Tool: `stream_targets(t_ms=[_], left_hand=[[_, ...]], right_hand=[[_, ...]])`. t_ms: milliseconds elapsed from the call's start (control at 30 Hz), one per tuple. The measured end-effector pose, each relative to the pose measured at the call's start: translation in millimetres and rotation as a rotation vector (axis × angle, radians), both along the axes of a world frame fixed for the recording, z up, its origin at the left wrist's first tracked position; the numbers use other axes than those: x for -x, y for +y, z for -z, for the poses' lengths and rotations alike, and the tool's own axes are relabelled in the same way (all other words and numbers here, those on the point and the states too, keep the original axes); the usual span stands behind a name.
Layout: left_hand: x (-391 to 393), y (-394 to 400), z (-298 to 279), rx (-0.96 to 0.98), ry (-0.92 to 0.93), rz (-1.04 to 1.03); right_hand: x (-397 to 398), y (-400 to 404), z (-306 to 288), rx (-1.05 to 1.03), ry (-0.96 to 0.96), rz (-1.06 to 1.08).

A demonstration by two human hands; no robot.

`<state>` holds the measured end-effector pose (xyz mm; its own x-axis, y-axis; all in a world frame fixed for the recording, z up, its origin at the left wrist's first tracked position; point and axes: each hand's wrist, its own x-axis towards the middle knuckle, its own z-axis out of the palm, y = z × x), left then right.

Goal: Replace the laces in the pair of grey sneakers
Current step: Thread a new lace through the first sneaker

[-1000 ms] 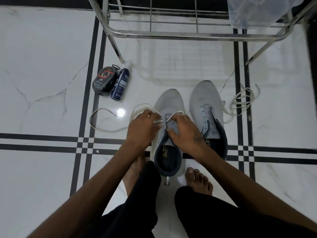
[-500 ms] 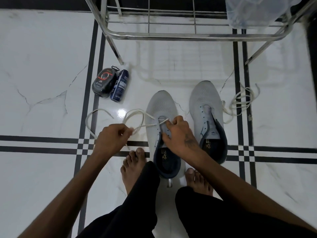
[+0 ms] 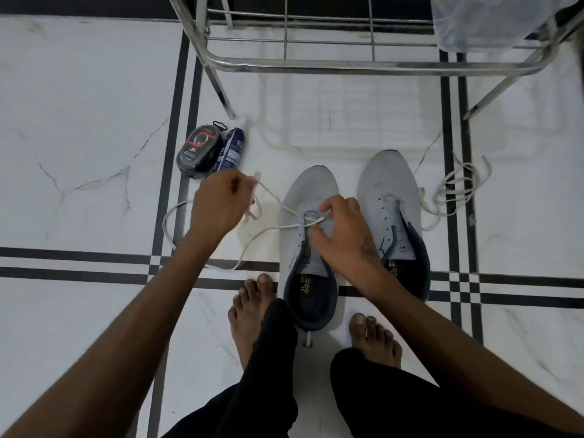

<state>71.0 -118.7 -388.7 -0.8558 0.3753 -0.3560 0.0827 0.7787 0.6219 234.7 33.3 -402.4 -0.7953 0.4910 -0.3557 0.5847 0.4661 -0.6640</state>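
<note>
Two hands busy: left hand (image 3: 219,205) pinches white lace (image 3: 271,197); right hand (image 3: 344,235) fingers curled on left sneaker (image 3: 308,248) eyelets.

The left hand (image 3: 218,207) is pulling away from the left sneaker (image 3: 308,222), up toward the polish tin (image 3: 199,153), drawing the white lace (image 3: 271,229) out through the eyelets. The right hand (image 3: 344,235) is shifting slightly on the tongue.
</note>
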Motion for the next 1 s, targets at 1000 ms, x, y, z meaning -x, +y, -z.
stream_targets(t_ms=[1000], left_hand=[[5,0,-40,0.476,0.275,0.290]], right_hand=[[-9,50,-58,0.106,-0.090,-0.160]])
